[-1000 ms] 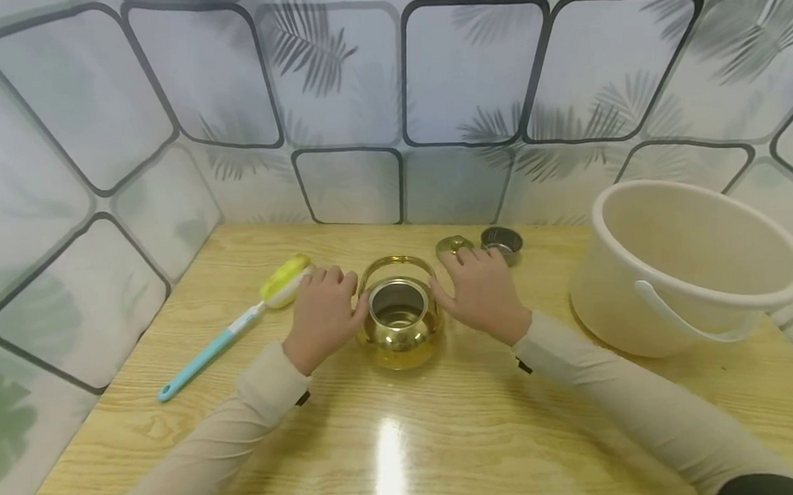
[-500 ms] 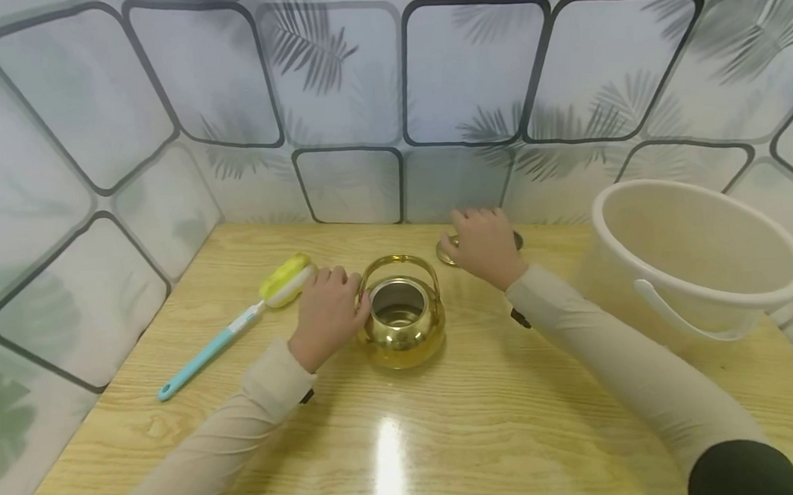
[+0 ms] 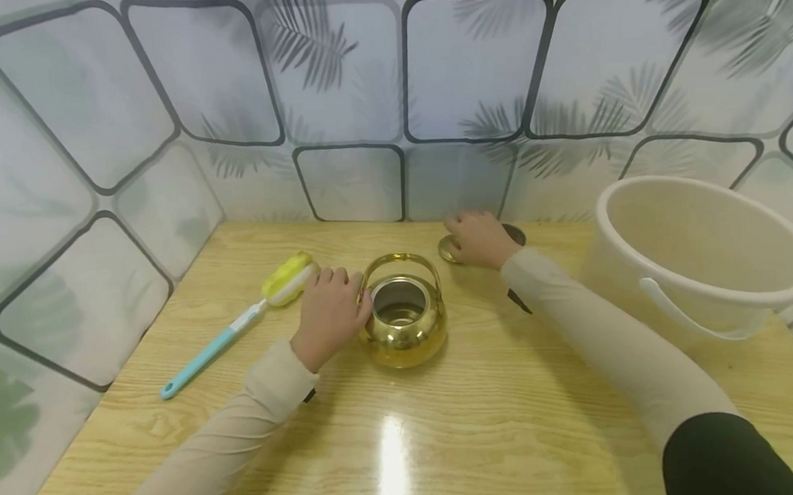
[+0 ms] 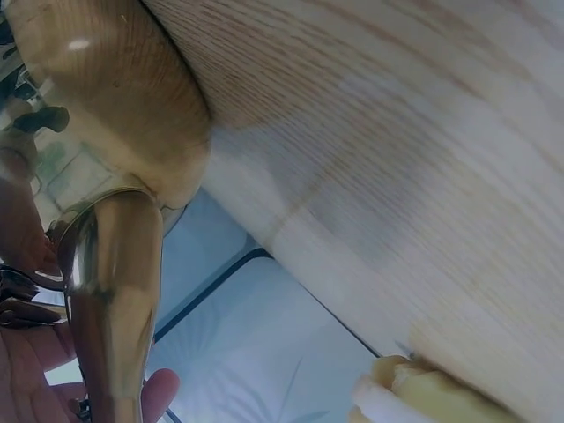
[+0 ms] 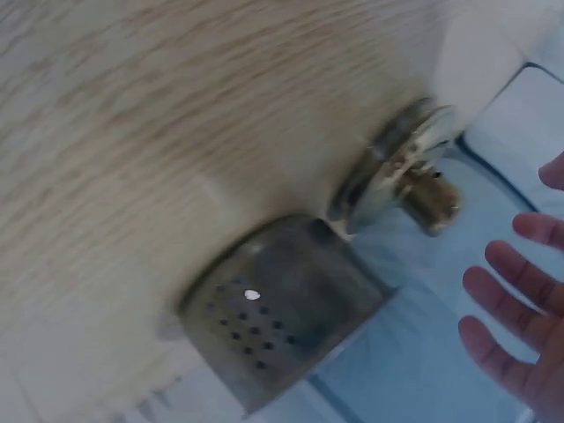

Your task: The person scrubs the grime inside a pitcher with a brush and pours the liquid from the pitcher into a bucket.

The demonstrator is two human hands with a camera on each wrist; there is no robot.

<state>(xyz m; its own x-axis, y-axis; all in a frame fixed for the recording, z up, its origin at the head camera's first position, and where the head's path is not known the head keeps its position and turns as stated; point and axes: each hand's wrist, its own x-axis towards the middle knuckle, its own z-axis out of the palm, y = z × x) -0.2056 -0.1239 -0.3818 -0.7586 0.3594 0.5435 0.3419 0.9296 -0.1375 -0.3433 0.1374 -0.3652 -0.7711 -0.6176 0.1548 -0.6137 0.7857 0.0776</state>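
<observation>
A shiny gold kettle [image 3: 404,344] stands lidless on the table, its hoop handle [image 3: 400,257] upright. My left hand [image 3: 332,307] holds it at its left side; the left wrist view shows fingers behind the spout [image 4: 115,282]. Toward the back wall, my right hand [image 3: 480,239] is over the gold kettle lid [image 3: 447,248] and partly hides it. In the right wrist view its fingers [image 5: 520,273] are spread, apart from the lid's knob [image 5: 430,201]. Beside the lid sits a perforated metal strainer [image 5: 273,308], mostly covered by my right hand in the head view.
A sponge brush [image 3: 287,279] with a blue handle lies left of the kettle. A large white bucket [image 3: 640,279] stands at the right, its handle hanging toward the front. The patterned wall [image 3: 349,186] borders the wooden table [image 3: 313,446] behind and at the left.
My right hand has left the kettle's right side and moved back to the lid, lowering over it in the last half second. The left hand has stayed at the kettle.
</observation>
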